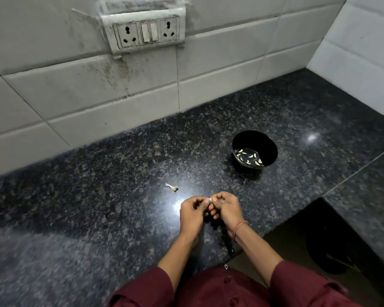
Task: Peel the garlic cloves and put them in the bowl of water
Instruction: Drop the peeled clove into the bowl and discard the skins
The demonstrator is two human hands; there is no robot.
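A small pale garlic clove [211, 200] sits pinched between the fingertips of both hands, just above the dark granite counter [98, 196]. My left hand [192, 214] grips it from the left and my right hand [226, 208] from the right, fingers curled; most of the clove is hidden. A black bowl [266, 145] with water stands farther back to the right, and several peeled cloves [249, 157] float in it. A scrap of garlic stem and skin [172, 187] lies on the counter to the left of my hands.
A tiled wall with a socket and switch panel [145, 32] runs along the back. The counter turns a corner at the right, with its front edge and a dark gap [319, 240] beside my right arm.
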